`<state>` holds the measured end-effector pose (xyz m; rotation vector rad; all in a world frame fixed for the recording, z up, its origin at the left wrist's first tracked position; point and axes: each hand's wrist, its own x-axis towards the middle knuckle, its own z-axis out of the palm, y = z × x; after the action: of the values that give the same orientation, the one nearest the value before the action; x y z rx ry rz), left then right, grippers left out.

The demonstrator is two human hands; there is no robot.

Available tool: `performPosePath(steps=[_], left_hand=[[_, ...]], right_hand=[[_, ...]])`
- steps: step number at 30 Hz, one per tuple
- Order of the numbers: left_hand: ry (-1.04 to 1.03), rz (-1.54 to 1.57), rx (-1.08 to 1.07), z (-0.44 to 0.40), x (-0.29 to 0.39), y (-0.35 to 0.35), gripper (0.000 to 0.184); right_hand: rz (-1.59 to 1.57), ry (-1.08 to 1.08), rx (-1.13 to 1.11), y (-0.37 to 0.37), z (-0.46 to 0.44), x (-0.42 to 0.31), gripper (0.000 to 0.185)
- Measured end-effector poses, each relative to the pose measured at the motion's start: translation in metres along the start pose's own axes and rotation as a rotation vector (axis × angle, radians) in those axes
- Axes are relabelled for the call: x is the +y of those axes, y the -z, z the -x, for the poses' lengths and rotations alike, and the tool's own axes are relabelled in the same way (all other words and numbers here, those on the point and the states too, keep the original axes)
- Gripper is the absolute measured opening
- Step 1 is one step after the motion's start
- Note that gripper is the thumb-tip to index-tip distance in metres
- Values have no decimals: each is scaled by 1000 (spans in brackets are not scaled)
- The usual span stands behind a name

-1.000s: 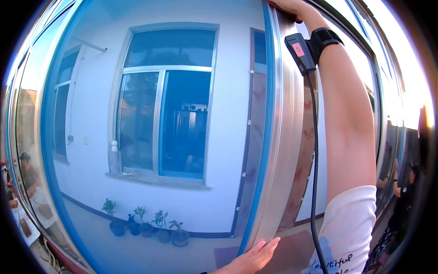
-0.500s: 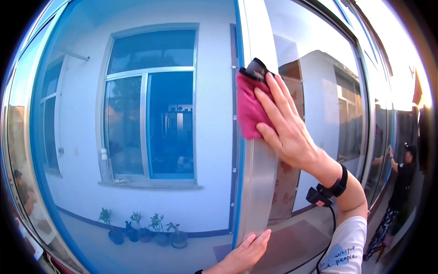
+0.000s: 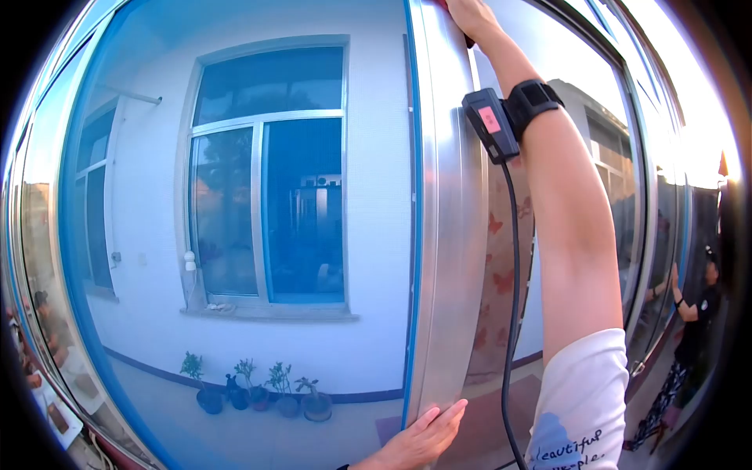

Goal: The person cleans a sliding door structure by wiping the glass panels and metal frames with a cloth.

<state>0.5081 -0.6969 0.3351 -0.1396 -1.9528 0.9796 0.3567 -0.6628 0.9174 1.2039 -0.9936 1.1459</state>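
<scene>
High at the top edge, my right hand (image 3: 468, 19) is against the upper part of the silver metal post (image 3: 448, 235). Its fingers are mostly cut off by the view, and only a sliver of the pink cloth and its dark edge shows beside it. A black strap and small device (image 3: 491, 124) with a cable sit on my right wrist. Low down, my left hand (image 3: 427, 437) lies against the bottom of the post, fingers stretched out and holding nothing. A blue-tinted glass pane (image 3: 376, 337) adjoins the post on the left.
Behind the blue pane are a white wall, a window (image 3: 266, 172) and several potted plants (image 3: 317, 405). More glass panels run along the right. Farther back there, a person in dark clothes (image 3: 689, 329) has a raised hand at the glass.
My right hand has moved up the post from mid-height, carrying the pink cloth almost out of view; a second ago it was also high. My left hand has stayed low on the post.
</scene>
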Motion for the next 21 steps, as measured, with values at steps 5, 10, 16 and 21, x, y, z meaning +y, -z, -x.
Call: performPosePath(steps=[5, 10, 16, 21], left_hand=[[-3, 39, -11, 3, 3, -5, 23], [26, 33, 31, 4, 4, -10, 23], [91, 110, 45, 2, 10, -7, 23], [76, 523, 178, 26, 13, -2, 24]], right_hand=[[89, 26, -84, 22, 45, 14, 51], [18, 282, -14, 53, 188, -8, 38], [-44, 353, -356, 106, 407, -40, 44], [-170, 347, -603, 144, 566, -60, 34]])
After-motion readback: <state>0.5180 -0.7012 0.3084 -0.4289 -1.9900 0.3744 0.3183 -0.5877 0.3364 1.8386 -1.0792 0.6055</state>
